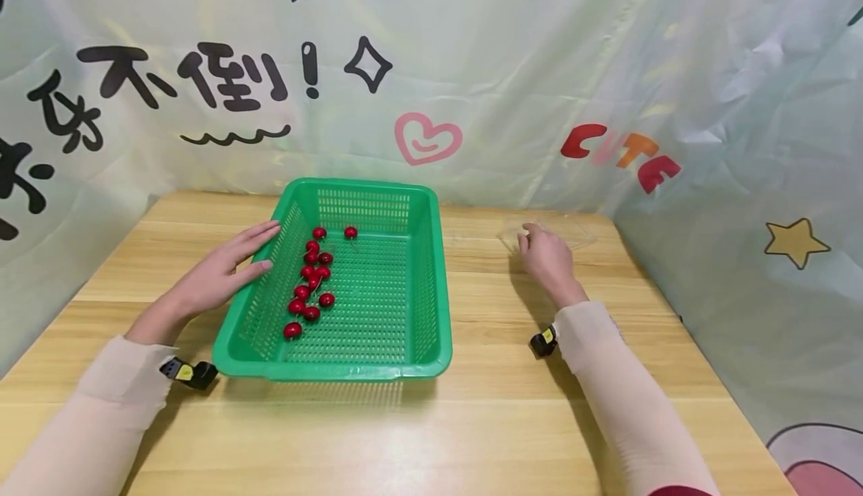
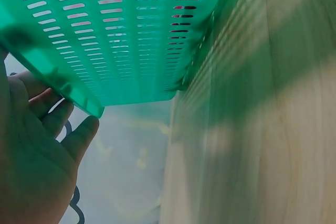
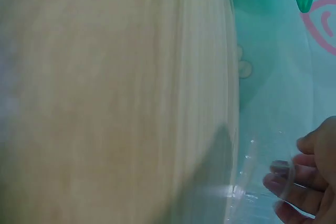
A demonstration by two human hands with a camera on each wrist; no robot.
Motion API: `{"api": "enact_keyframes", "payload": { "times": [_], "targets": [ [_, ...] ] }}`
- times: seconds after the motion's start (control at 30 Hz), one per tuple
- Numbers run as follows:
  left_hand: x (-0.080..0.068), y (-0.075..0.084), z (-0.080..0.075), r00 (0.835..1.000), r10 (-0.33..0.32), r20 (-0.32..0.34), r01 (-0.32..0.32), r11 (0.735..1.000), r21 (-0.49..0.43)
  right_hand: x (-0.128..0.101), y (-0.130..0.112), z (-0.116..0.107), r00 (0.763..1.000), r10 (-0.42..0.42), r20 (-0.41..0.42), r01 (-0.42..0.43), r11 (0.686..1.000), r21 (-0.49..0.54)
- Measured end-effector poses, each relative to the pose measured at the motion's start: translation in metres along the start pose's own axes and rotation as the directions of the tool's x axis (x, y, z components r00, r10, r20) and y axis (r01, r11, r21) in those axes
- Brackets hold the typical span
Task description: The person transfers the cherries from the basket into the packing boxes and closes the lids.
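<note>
A green basket (image 1: pixel 371 371) with slotted walls stands on the table. Several red cherries (image 1: pixel 312 258) with thin stems lie along its left side. My left hand (image 1: pixel 219 271) rests on the basket's left rim, fingers extended; the left wrist view shows this hand (image 2: pixel 39 150) against the rim from outside. To the right of the basket, my right hand (image 1: pixel 549 260) is at the left edge of a clear plastic container (image 1: pixel 573 232). In the right wrist view, the fingers of this hand (image 3: pixel 310 177) curl round the container's transparent rim, with fingertips showing through it.
A light wooden table (image 1: pixel 485 421) carries everything. Behind it and along the right hangs a pale printed cloth (image 1: pixel 512 69) with black characters, a pink heart and coloured letters. A small black device (image 1: pixel 195 374) is strapped at the left wrist, another device (image 1: pixel 543 342) at the right.
</note>
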State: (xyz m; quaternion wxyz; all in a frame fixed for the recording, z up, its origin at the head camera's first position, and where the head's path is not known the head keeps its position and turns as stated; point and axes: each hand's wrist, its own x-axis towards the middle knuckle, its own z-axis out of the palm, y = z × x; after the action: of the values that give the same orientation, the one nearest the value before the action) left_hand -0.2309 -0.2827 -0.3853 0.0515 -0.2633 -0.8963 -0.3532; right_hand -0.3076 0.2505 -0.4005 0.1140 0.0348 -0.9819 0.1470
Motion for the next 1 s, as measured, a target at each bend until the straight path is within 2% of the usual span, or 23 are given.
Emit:
{"api": "enact_keyframes", "payload": {
  "times": [0.1, 0.23, 0.5, 0.67, 1.0],
  "targets": [
    [0.0, 0.001, 0.002, 1.0, 0.0, 0.012, 0.0, 1.0, 0.001, -0.004, 0.001, -0.002, 0.999, -0.036, 0.016, 0.036, 0.999, -0.03],
    [0.001, 0.002, 0.005, 1.0, 0.016, 0.019, -0.016, 1.0, 0.006, -0.009, 0.003, -0.004, 0.993, -0.079, 0.086, 0.084, 0.995, -0.053],
    [0.001, 0.002, 0.004, 1.0, 0.005, 0.023, -0.004, 1.0, -0.028, -0.017, 0.003, -0.011, 0.955, -0.196, 0.225, 0.218, 0.973, -0.076],
    [0.006, 0.001, 0.002, 1.0, -0.011, 0.005, 0.011, 0.997, -0.076, -0.024, 0.004, -0.012, 0.929, -0.277, 0.245, 0.3, 0.952, -0.061],
    [0.015, -0.001, 0.003, 1.0, -0.009, 0.021, 0.01, 0.999, -0.035, -0.041, 0.002, -0.014, 0.891, -0.398, 0.218, 0.411, 0.911, -0.02]
  ]
}}
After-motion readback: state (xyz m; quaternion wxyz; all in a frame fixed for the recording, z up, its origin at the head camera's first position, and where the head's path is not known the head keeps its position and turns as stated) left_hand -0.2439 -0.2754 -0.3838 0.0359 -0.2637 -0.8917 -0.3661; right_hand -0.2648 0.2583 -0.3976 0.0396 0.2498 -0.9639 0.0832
